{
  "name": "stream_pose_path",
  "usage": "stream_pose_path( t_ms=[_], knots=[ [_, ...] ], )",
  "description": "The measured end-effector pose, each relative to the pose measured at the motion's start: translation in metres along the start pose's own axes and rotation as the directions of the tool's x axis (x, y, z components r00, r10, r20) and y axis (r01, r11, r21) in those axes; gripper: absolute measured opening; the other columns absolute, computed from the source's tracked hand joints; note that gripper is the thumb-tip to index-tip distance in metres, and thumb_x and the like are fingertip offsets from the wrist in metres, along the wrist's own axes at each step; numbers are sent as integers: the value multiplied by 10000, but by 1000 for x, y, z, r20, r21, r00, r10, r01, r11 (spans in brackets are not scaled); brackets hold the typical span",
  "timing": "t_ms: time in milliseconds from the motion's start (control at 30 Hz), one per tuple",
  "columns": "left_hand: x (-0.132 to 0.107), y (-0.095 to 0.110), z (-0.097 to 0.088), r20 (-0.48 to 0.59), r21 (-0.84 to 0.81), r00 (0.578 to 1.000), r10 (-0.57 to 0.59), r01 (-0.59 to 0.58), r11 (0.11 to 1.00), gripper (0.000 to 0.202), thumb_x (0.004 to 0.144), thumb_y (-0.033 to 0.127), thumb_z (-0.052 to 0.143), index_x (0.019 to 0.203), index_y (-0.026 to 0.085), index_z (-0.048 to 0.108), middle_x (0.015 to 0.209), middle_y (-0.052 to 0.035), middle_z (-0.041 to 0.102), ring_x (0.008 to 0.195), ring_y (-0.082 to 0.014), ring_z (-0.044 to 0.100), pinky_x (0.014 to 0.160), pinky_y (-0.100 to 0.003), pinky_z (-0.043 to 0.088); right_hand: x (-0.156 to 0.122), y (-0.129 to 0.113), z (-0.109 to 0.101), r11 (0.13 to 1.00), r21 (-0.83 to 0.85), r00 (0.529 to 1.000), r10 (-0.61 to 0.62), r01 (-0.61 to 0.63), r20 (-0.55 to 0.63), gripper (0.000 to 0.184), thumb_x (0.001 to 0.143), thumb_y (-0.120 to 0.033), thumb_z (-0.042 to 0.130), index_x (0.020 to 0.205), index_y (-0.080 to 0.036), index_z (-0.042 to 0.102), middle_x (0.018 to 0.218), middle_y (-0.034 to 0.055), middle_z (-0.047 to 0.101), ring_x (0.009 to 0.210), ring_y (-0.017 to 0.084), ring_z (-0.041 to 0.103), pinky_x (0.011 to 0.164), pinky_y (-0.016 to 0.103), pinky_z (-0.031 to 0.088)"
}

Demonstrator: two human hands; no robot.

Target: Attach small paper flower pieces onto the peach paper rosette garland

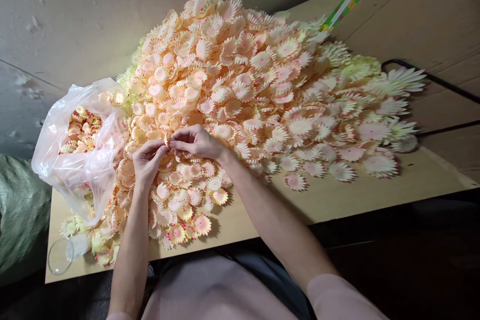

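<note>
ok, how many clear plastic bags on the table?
1. The clear plastic bag lies at the table's left edge, left of the left hand, holding flower pieces. Others could be buried under the pile.

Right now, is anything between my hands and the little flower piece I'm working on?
Nothing visible. The left hand and right hand both pinch the flower piece directly, above the flower heap.
</note>
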State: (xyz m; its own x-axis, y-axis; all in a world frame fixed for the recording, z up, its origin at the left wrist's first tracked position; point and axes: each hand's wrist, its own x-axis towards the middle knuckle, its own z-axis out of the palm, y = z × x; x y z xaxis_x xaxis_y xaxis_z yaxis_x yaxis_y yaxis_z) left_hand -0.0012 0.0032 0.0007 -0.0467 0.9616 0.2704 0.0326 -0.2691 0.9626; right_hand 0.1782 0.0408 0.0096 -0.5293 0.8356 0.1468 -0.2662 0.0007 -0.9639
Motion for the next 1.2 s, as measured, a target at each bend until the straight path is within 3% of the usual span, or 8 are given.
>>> stream_pose_path(
  t_ms=[167, 433, 700, 933, 1200],
  knots=[
    [1, 2, 0, 6, 26, 1000, 25, -25, 999, 113, 758, 282, 755, 804, 178, 755, 836, -45, 708, 730, -115, 651, 684, -221, 532, 0, 2, -1, 1000, 3, 1000, 2, -2, 13, 259, 748, -341, 758, 850, -110, 705, 686, 18, 692, 601, 98, 614, 597, 230, 498],
    [0, 1, -2, 7, 94, 999, 34, -34, 995, 123, 764, 296, 747, 776, 174, 745, 842, -53, 703, 796, -135, 647, 723, -239, 507, 2, 5, 2, 999, -28, 998, -27, 26, -48, 321, 545, -275, 873, 774, -115, 715, 731, 27, 731, 654, 128, 660, 669, 264, 547],
    [0, 1, -1, 0, 58, 999, 40, -40, 998, 178, 803, 343, 704, 747, 176, 733, 893, -60, 700, 846, -136, 644, 753, -239, 500, 1, 5, 2, 999, -23, 999, -28, 27, -31, 246, 606, -250, 833, 786, -123, 725, 763, 30, 735, 689, 129, 667, 711, 274, 551],
    [0, 4, 2, -23, -24, 997, -68, 68, 997, 229, 736, 358, 769, 837, 169, 689, 915, -63, 744, 823, -162, 707, 785, -283, 554, 0, 2, -1, 995, -53, 994, -78, 82, 81, 175, 647, -235, 791, 745, -109, 719, 748, 29, 704, 702, 128, 634, 723, 284, 535],
    [0, 5, -1, 21, -53, 998, -60, 61, 997, 242, 687, 304, 816, 875, 179, 729, 894, -53, 760, 799, -141, 714, 739, -234, 561, 0, 0, -3, 998, -61, 999, -33, 35, 30, 174, 645, -220, 765, 759, -97, 721, 734, 30, 708, 676, 119, 631, 693, 257, 511]
  ],
)
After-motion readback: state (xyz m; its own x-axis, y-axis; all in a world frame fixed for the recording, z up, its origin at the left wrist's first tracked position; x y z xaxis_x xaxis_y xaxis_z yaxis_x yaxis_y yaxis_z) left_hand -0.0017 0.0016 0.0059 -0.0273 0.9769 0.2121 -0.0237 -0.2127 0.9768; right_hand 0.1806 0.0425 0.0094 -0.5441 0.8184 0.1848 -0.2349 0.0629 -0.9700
